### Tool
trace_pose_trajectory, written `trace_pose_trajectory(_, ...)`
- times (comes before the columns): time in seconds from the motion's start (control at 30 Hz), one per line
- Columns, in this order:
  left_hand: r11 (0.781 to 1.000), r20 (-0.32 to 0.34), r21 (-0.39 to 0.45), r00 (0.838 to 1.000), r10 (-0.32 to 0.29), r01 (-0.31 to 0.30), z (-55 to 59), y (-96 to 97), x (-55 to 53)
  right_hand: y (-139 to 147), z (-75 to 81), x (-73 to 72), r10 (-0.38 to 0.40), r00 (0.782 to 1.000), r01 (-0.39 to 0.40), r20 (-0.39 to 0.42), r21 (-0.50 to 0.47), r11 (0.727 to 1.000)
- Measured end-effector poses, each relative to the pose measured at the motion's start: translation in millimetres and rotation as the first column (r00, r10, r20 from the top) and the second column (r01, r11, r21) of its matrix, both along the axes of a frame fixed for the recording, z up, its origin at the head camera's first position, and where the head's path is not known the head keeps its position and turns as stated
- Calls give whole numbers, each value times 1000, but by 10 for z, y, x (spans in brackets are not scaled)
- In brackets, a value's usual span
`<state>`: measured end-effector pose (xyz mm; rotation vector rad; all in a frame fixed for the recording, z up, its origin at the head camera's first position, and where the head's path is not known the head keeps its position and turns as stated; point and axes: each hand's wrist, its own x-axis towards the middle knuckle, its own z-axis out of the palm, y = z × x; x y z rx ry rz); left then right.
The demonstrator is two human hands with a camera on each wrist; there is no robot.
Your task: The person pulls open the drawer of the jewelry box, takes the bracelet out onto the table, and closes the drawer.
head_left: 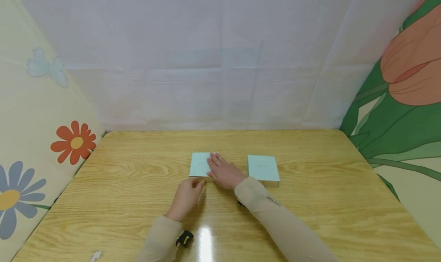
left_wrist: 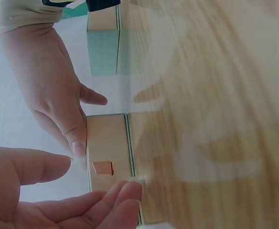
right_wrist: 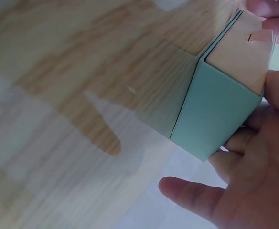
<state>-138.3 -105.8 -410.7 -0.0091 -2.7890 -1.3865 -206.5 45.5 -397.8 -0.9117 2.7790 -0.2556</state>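
A pale teal flat box lies on the wooden table, its tan front side facing the person. My right hand rests on the box's lid with its fingers extended. In the right wrist view, the fingers spread along the box's top edge, beside its teal end. My left hand is at the front of the same box. Its fingertips are right at the lower front edge, the thumb apart from them. A small tan tab sticks out of the front side.
A second, similar teal box lies to the right of the right forearm. Near the table's front left edge is a small white item. A white cloth backdrop hangs behind the table, with flower-painted panels at both sides.
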Motion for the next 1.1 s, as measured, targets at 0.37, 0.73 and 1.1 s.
trace_pose_trajectory(0.37, 904, 281, 414, 960, -18, -104, -46, 50, -54, -21, 5, -21, -14, 1000, 15, -20, 31, 999)
trace_pose_trajectory(0.73, 820, 348, 547, 937, -38, -170, -116, 63, -111, -29, 22, -53, 7, 999, -5, -35, 60, 998)
trace_pose_trajectory(1.1, 766, 409, 606, 910, -67, -216, -199, 43, -190, -32, 33, -61, 10, 999, -8, -33, 60, 998)
